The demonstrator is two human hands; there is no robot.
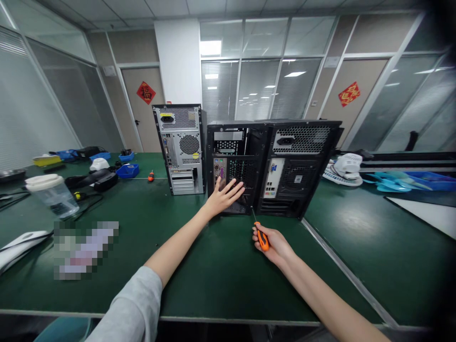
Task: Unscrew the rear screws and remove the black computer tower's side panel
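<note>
Middle computer case stands upright on the green table, its back turned to the person, with a wide opening near the top. The left hand lies across the lower back panel, its grip spread flat with the fingers stretched out. The right hand has its grip closed around the orange and black handle of a screwdriver, whose shaft points up to the lower right edge of that panel; whether the tip touches is too small to tell.

2 more cases flank it: a black right-hand case just beside it, and a silver-backed case near its left side. Farther left are a second screwdriver, a blue bin and a clear jar with a white lid. 2 red diamond-shaped decorations hang on doors behind.
</note>
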